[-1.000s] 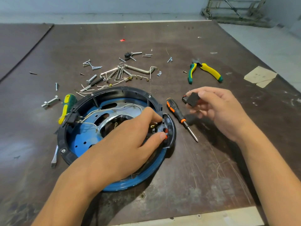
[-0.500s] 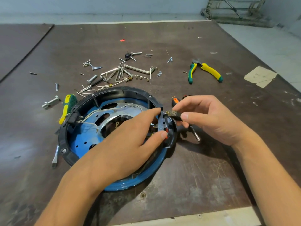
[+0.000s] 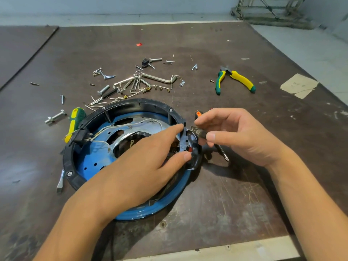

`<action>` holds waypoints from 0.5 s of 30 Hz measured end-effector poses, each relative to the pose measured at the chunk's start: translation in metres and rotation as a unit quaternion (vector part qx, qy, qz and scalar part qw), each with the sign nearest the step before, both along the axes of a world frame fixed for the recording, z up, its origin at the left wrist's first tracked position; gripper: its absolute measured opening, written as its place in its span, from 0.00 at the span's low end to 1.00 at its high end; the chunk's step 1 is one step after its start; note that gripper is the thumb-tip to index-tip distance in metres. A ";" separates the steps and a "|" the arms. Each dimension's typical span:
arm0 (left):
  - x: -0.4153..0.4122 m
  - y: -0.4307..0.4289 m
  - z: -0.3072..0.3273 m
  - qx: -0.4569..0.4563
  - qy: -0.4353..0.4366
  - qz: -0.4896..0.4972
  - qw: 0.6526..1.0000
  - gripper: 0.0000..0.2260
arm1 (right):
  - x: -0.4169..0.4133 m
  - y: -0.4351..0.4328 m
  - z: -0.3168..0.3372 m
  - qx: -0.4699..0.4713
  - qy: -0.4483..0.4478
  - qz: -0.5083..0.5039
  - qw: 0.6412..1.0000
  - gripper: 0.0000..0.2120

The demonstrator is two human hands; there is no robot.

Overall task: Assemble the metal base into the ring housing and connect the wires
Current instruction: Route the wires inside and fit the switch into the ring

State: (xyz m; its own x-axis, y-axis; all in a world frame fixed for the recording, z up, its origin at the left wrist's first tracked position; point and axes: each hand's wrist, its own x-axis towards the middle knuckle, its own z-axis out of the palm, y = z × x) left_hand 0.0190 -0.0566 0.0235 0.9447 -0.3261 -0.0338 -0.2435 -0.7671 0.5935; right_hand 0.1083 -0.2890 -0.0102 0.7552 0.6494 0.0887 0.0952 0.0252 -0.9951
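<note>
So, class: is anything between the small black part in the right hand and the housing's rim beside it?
Nothing visible. The black part hangs just outside the ring housing; the left hand holds its rim on either side.

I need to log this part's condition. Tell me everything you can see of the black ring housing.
The ring housing is a round black ring, plastic by its look, lying on the table over a blue dish. Small screws sit in its rim, and a black block with white wires is at its left wall. The left hand reaches across it, pinching its notched right edge.
</note>
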 end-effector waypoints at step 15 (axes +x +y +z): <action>0.001 0.001 -0.005 -0.025 -0.004 0.015 1.000 0.32 | -0.009 0.020 0.004 -0.053 -0.124 -0.078 0.988 0.15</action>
State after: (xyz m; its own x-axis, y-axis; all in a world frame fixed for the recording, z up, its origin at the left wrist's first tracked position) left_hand 0.0198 -0.0559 0.0189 0.9541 -0.2994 -0.0100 -0.2267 -0.7437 0.6289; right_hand 0.0992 -0.2688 -0.0062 0.8110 0.5419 0.2206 0.3304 -0.1129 -0.9371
